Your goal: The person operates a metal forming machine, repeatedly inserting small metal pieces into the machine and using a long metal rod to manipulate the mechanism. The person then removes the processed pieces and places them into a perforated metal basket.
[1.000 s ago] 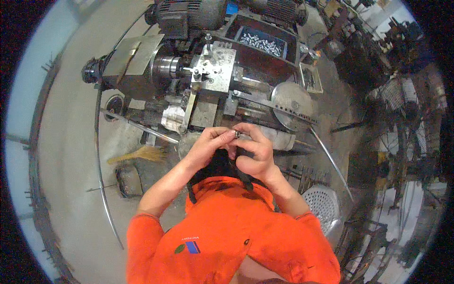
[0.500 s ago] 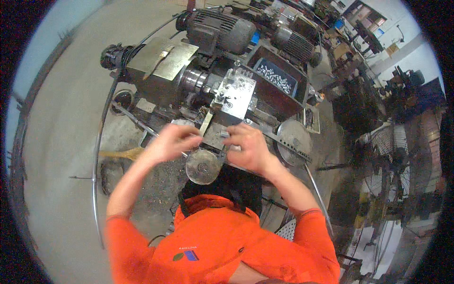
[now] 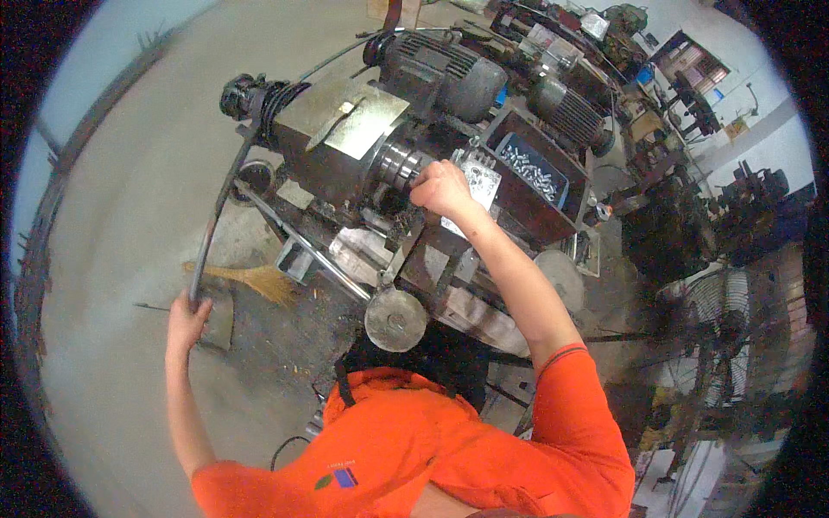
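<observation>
My left hand [image 3: 185, 323] is closed around the lower part of a long metal lever [image 3: 210, 229] at the left of a lathe. Stretched forward, my right hand [image 3: 442, 188] has its fingers pressed together at the front of the lathe's shiny round spindle nose [image 3: 400, 164]. What those fingers hold, if anything, is hidden behind the hand. Just right of it, a silvery tool block [image 3: 481, 180] is partly covered by my wrist. Nearer to me is a round metal handwheel [image 3: 395, 320].
A blue tray [image 3: 524, 148] of small metal cylinders sits in a dark bin behind the tool block. A finned motor [image 3: 445, 73] stands at the back. A straw broom [image 3: 259, 278] lies on the floor at left, and a caged fan [image 3: 724, 324] stands at right.
My left hand has swung out left from near the handwheel and taken hold of the lever. My right hand has moved forward to the spindle; the small metal cylinder by it earlier no longer shows.
</observation>
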`<state>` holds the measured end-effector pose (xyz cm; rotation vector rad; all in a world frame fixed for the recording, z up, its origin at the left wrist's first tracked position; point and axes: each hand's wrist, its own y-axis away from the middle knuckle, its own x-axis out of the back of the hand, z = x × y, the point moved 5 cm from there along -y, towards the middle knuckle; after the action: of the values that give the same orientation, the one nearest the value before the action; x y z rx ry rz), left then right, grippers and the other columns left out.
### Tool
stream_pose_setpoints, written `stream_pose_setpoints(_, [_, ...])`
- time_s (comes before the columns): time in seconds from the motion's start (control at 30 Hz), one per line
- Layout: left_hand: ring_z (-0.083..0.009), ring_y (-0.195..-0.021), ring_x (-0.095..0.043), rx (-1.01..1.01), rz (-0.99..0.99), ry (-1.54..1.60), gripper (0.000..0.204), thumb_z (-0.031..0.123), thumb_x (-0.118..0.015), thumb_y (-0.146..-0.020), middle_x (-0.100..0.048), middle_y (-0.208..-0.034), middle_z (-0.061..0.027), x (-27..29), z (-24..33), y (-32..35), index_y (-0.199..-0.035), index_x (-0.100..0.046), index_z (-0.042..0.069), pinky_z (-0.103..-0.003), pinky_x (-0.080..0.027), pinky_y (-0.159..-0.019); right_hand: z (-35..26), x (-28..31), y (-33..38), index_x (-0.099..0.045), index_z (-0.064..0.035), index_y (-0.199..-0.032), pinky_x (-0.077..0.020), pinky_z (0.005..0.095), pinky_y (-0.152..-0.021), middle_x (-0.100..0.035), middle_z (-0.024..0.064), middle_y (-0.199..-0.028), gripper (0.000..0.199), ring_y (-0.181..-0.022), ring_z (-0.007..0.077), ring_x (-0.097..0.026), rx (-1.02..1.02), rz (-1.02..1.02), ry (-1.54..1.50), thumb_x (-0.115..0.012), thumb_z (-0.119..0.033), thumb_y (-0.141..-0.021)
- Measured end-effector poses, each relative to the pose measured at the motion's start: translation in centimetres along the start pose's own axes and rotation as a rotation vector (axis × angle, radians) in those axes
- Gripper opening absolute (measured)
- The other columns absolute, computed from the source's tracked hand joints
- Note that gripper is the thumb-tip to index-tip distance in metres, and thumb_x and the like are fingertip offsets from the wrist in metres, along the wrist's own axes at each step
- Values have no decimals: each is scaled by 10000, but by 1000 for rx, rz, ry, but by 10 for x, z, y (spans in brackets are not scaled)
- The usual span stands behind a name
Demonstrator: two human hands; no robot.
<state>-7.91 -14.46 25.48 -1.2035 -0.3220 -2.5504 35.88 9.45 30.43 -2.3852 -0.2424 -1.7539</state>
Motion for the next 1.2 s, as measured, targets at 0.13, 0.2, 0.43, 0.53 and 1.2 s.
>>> stream_pose_setpoints(0.13, [-392, -652, -574, -41, 99, -382, 305, 255, -651, -749, -581, -674, -202, -6, -10, -22, -708, -547, -28, -433, -460, -600, -16, 9, 5, -715, -103, -787, -499, 374, -730, -646, 167, -743, 291, -761, 327, -623, 83, -9, -4, -610, -219, -542])
stream_pose_setpoints(0.2, [-391, -672, -584, -33, 123, -483, 289, 252, -635, -753, -589, -693, -206, -9, -11, -28, -724, -559, -25, -450, -464, -617, -18, 6, 0, -711, -91, -785, -502, 373, -710, -643, 172, -737, 292, -738, 328, -625, 61, -74, 38, -608, -219, -543])
stream_pose_setpoints(0.43, [-321, -622, -612, -60, 217, -811, 137, 187, -580, -748, -611, -671, -158, 42, -68, -87, -751, -574, 50, -434, -481, -571, -19, 4, -5, -641, 24, -634, -510, 400, -656, -590, 244, -662, 281, -665, 374, -614, 72, -34, 50, -604, -232, -525])
stream_pose_setpoints(0.53, [-308, -574, -595, -264, 347, -970, 96, 133, -588, -728, -585, -614, -123, 80, -108, -149, -764, -523, 73, -417, -466, -530, -26, 6, -1, -631, 17, -620, -503, 408, -639, -573, 247, -638, 274, -655, 381, -605, 27, 12, 35, -602, -241, -535])
stream_pose_setpoints(1.2, [-334, -951, -592, -208, -281, -270, 496, 326, -712, -640, -620, -952, -193, -242, -7, -114, -991, -564, 9, -434, -483, -754, 116, 67, 240, -651, -65, -841, -458, 423, -804, -609, 131, -1015, 316, -923, 342, -554, -2, 384, -53, -651, -149, -536])
